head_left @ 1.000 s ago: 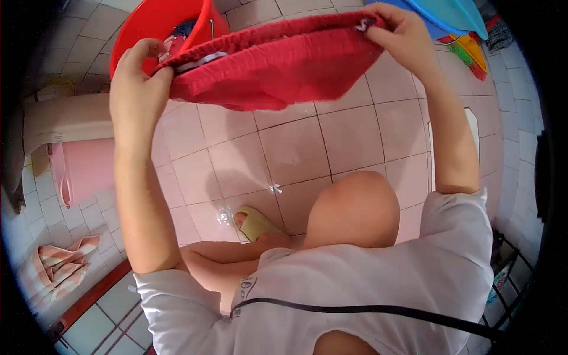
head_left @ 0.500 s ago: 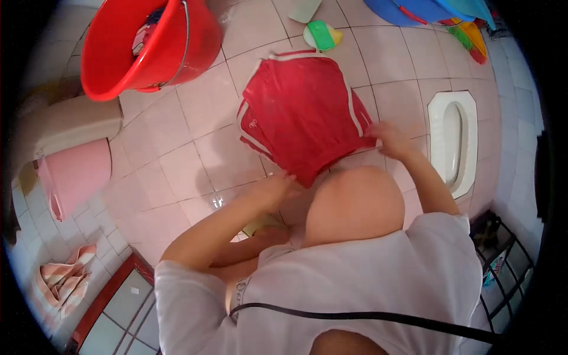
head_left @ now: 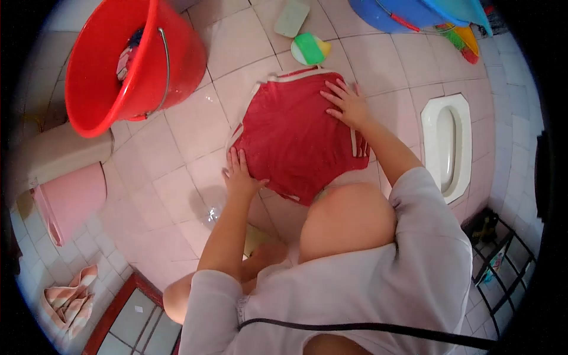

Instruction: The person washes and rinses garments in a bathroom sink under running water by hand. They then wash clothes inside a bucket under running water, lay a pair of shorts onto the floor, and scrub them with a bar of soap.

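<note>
A pair of red shorts [head_left: 293,133] with white side trim lies spread on the pink tiled floor in front of my knee. My left hand [head_left: 241,177] rests with fingers apart on the shorts' left edge. Farther up, on the upper right part of the fabric, lies my right hand [head_left: 349,106], its fingers spread flat. Just beyond the shorts' top edge is a small round dish holding a green and yellow item [head_left: 312,48]; its kind is unclear.
A red bucket [head_left: 192,62] with cloth inside stands at upper left, a pink bin [head_left: 74,195] below it. A blue basin [head_left: 396,15] is at upper right. A squat toilet [head_left: 448,148] is set into the floor at right, near a black rack [head_left: 503,269].
Both hands have moved from the shorts' near edge onto the fabric, the left to the left edge and the right upward. The shorts look flatter and spread wider.
</note>
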`<action>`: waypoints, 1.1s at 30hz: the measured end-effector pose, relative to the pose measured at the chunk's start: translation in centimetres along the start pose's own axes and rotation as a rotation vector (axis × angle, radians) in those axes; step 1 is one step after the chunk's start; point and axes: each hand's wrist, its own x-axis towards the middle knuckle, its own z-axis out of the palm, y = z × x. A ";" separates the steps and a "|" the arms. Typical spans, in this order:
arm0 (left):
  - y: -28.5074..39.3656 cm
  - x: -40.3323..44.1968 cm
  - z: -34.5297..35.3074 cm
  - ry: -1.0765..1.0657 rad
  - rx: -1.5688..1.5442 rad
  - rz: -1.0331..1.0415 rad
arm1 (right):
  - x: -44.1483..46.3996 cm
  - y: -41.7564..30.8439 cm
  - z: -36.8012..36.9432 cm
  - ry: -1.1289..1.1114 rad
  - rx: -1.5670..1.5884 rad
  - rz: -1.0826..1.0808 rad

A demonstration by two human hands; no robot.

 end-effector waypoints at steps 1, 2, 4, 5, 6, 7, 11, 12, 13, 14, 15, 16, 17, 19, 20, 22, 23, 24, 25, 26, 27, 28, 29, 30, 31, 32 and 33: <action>0.0 0.4 -0.1 -0.067 -0.004 -0.021 | 1.1 0.8 -0.1 0.006 -0.009 -0.001; 0.2 0.7 0.0 -0.062 -0.009 -0.019 | 2.5 1.8 -0.2 -0.023 0.128 0.063; 0.9 0.7 -0.2 -0.118 0.039 -0.079 | 5.4 1.8 -1.0 0.317 0.551 0.225; 1.1 0.7 -0.3 -0.123 0.033 -0.083 | 7.6 2.4 -1.1 0.336 0.535 0.321; 1.2 0.7 -0.4 -0.135 0.049 -0.095 | 9.8 3.5 -0.9 0.356 0.519 0.414; 1.3 0.8 -0.5 -0.145 0.067 -0.106 | 11.4 4.3 -0.6 0.352 0.521 0.408; 0.7 0.9 0.0 -0.151 0.064 -0.106 | 14.2 5.3 0.5 0.231 0.292 0.347; 0.8 0.8 -0.1 -0.135 0.053 -0.095 | 14.4 4.7 0.4 0.214 0.125 0.332; 0.9 0.7 -0.2 -0.119 0.040 -0.085 | 14.7 4.4 0.1 0.210 0.130 0.321; 1.0 0.7 -0.2 -0.123 0.036 -0.094 | 14.9 4.2 -0.2 0.266 0.156 0.332; 1.4 0.6 -0.7 -0.137 0.044 -0.107 | 14.9 4.0 -0.6 0.320 0.183 0.348; 1.6 0.6 -0.8 -0.152 0.054 -0.120 | 15.1 3.4 -0.7 0.312 0.187 0.347; 1.5 0.6 -0.6 -0.160 0.058 -0.122 | 15.5 2.6 -0.8 0.228 0.220 0.390; 1.1 0.8 -0.1 -0.099 0.041 -0.078 | 16.3 1.0 -0.9 0.145 0.261 0.434; 0.9 0.8 0.1 -0.101 0.045 -0.082 | 16.8 0.1 -1.1 0.126 0.187 0.528; 1.0 0.8 0.1 -0.089 0.041 -0.073 | 17.2 -0.6 -1.0 0.107 0.114 0.620; 1.0 0.9 0.0 -0.087 0.043 -0.075 | 17.5 -0.6 -1.1 0.084 0.115 0.635; 1.3 0.9 -0.5 -0.138 0.065 -0.100 | 17.7 -0.5 -0.9 0.061 0.115 0.651; 1.5 0.9 -0.8 -0.190 0.086 -0.125 | 17.9 -0.3 -0.8 0.062 0.117 0.651; 1.7 0.9 -0.9 -0.190 0.088 -0.126 | 18.0 0.0 -0.8 0.057 0.174 0.606; 1.6 0.9 -1.0 -0.182 0.066 -0.118 | 18.0 0.2 -0.6 0.051 0.233 0.563; 1.4 0.8 -1.0 -0.175 0.044 -0.113 | 17.7 0.3 -0.3 0.048 0.238 0.564; 1.1 0.7 -0.7 -0.181 0.045 -0.118 | 17.5 0.2 0.0 0.237 0.381 0.565; 0.8 0.6 -0.2 -0.107 -0.003 -0.072 | 17.1 0.0 0.4 0.422 0.522 0.564; 0.6 0.4 0.2 -0.034 -0.053 -0.023 | 16.2 -1.2 0.6 0.410 0.524 0.568; 0.6 0.4 0.5 -0.031 -0.055 -0.024 | 14.8 -3.1 1.1 0.343 0.421 0.481; 0.6 0.5 0.5 -0.023 -0.056 -0.025 | 13.3 -5.6 1.2 0.282 0.319 0.394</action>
